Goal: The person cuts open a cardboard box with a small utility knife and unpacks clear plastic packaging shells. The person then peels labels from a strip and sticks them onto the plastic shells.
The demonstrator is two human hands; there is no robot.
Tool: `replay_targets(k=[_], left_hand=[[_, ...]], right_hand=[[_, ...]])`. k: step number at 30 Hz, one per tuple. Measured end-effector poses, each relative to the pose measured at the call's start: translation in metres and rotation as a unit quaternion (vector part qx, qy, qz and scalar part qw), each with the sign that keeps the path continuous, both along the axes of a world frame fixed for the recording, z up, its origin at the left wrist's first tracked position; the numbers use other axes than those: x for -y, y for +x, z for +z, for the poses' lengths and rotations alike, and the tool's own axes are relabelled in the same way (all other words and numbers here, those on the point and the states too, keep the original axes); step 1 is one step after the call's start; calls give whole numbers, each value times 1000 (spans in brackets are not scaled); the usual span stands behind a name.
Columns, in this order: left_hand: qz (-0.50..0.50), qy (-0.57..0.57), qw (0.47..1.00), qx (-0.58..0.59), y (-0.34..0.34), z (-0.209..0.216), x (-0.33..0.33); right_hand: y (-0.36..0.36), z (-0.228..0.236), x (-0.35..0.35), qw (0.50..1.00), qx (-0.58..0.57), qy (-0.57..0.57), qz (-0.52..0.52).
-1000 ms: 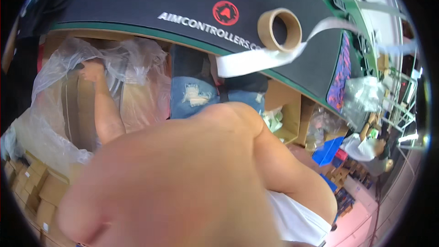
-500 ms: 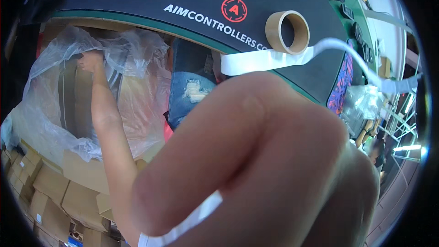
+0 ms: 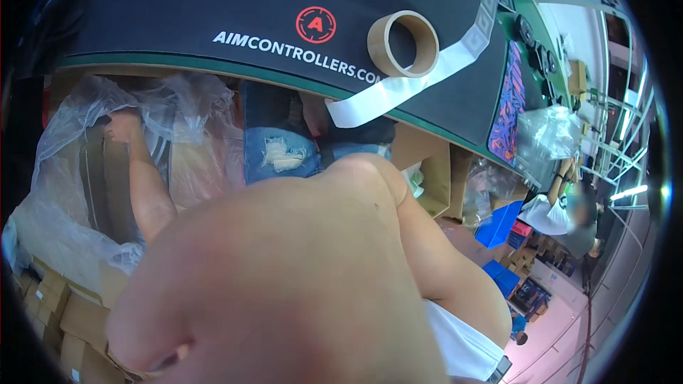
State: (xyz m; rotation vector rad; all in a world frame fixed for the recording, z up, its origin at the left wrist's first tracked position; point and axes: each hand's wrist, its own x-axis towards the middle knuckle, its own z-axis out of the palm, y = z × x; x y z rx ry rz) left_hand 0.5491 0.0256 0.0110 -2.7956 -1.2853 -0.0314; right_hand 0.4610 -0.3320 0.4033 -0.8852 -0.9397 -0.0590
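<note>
My left hand [image 3: 125, 126] reaches into a large carton lined with a clear plastic bag [image 3: 192, 110]. Its fingers are bent at the upper end of brown upright panels [image 3: 117, 178], beside the bag's edge; what they grip is too small to make out. Very close and blurred, my right hand [image 3: 277, 270] covers the lower middle of the view. Its fingers are curled, and whatever may lie inside them is hidden. A white label strip [image 3: 377, 103] lies across the dark mat, its near end hanging over the edge, with a tan cardboard-like ring [image 3: 380, 46] standing against it.
The dark printed mat [image 3: 178, 7] covers a green-edged table. Someone in ripped jeans [image 3: 281, 153] shows just below its edge. Cartons [image 3: 85, 320] are stacked at lower left. An open carton [image 3: 427, 163], blue bins [image 3: 500, 224] and another person [image 3: 569, 217] are at right.
The view has shifted, so table, ring and strip appear further left. My right hand has moved left and lower, uncovering its forearm and the open carton. My left hand stays at the panels.
</note>
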Motion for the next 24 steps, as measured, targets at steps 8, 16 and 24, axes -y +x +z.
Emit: replay_targets(k=[8, 16, 24], left_hand=[[-31, 51, 998, -30, 10, -22, -2], [-6, 30, 1000, 1, 1, -44, -31], [3, 59, 998, 7, 17, -47, -23]], right_hand=[[1, -3, 11, 1000, -13, 14, -7], [-9, -9, 6, 999, -37, 22, -2], [-23, -19, 20, 997, -76, 23, -11]])
